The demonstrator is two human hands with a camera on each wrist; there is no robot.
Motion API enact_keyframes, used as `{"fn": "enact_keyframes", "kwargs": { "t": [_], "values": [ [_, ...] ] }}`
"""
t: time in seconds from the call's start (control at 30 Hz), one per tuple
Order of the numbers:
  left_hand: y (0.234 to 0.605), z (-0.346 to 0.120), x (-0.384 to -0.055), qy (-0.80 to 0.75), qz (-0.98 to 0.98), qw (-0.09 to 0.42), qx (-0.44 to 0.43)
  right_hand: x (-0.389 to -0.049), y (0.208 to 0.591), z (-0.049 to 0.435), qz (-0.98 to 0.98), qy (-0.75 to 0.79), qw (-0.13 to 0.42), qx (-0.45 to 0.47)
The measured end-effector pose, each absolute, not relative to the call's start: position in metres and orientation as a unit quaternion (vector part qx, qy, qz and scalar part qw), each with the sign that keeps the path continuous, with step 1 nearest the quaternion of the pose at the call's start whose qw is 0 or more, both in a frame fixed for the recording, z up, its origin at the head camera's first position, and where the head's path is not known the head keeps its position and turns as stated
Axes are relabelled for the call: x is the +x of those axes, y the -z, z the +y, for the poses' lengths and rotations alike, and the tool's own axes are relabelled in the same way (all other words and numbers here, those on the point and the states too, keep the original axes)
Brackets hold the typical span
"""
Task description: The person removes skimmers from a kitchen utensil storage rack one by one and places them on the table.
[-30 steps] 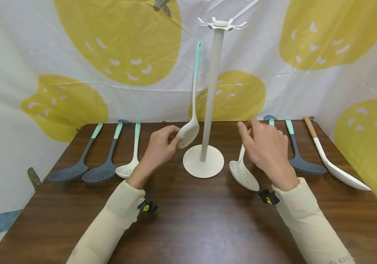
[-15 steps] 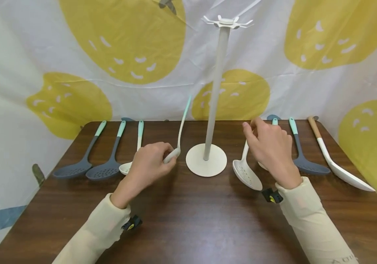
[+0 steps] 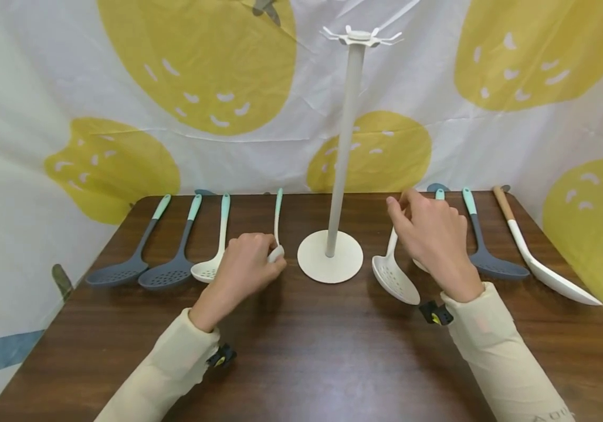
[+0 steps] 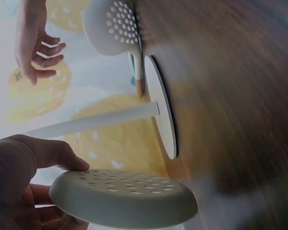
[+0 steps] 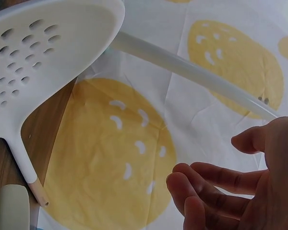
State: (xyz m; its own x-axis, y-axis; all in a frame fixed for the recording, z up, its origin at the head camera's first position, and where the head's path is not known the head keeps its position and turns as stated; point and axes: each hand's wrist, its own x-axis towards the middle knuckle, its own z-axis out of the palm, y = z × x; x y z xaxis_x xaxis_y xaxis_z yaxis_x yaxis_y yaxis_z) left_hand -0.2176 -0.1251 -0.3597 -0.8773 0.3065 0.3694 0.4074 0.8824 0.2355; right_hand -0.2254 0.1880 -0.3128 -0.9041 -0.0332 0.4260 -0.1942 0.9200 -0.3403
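My left hand (image 3: 243,264) grips a white skimmer (image 4: 125,199) by the edge of its perforated head, thumb on top in the left wrist view. Its mint handle (image 3: 278,204) points toward the back edge of the table. In the head view the fingers hide most of the head. My right hand (image 3: 433,234) hovers with loosely bent fingers and nothing in them. Below it lies another white skimmer (image 3: 393,280), its handle wood-coloured at the end in the right wrist view. Between the hands stands a white utensil stand (image 3: 330,272) with bare hooks (image 3: 359,38) on top.
To the left lie two dark grey slotted utensils (image 3: 168,275) and a small white slotted spoon (image 3: 206,269). On the right are a grey utensil (image 3: 497,268) and a white ladle (image 3: 560,287) with a wooden handle. A lemon-print curtain (image 3: 259,167) hangs behind the table (image 3: 322,351).
My left hand has lowered the skimmer and moved left, away from the stand. The skimmer's handle has swung from upright down toward the table. My right hand stays in place.
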Motion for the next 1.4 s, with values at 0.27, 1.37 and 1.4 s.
{"fn": "enact_keyframes", "kwargs": {
  "t": [0.27, 1.37, 1.4],
  "values": [
    [0.363, -0.122, -0.229, 0.152, -0.967, 0.134, -0.155, -0.226, 0.313, 0.186, -0.959, -0.19, 0.202, 0.057],
    [0.379, -0.097, -0.242, 0.024, -0.971, -0.007, -0.236, -0.227, 0.314, 0.186, -0.962, -0.183, 0.189, 0.065],
    [0.379, -0.099, -0.241, 0.017, -0.97, -0.01, -0.241, -0.227, 0.314, 0.186, -0.962, -0.183, 0.189, 0.066]
  ]
}}
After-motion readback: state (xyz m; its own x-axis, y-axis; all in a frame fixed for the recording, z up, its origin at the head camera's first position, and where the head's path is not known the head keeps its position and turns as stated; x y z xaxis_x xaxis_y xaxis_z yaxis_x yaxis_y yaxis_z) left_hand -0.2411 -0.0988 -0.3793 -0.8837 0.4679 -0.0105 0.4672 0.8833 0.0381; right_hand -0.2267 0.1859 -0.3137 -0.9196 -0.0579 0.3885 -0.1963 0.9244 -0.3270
